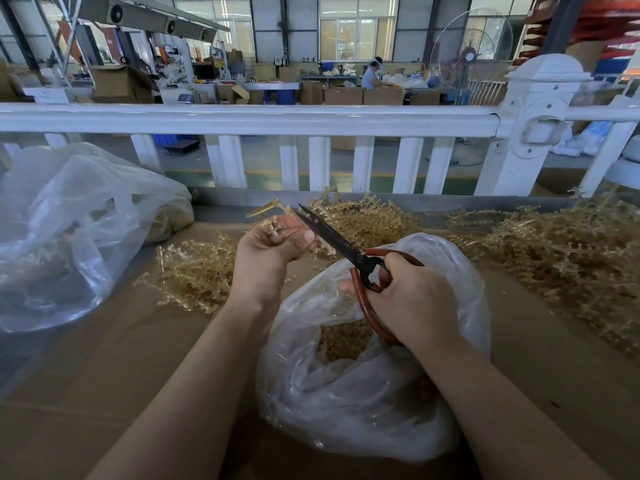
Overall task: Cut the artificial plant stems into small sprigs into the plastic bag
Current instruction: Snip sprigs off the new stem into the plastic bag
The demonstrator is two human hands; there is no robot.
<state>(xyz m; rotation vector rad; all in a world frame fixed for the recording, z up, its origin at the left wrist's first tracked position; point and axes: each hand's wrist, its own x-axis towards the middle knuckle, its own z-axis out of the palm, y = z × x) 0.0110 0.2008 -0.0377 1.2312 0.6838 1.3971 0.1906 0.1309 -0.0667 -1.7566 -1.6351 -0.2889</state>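
Head view: the left hand [273,244] grips a tan stem [273,206] above the open bag [450,271] so cut sprigs should drop in, while the right hand [412,299] clasps the scissors [332,235], blades nearly closed beside the stem, piles [561,244] waiting nearby

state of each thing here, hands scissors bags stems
left hand: grips a stem, raised
stem: uncut, held over the table
right hand: grips the scissors' handles
scissors: blades nearly closed, tips by the stem
plastic bag: open, sprigs inside
second bag: crumpled, lying at left
loose stems: heaped on the table
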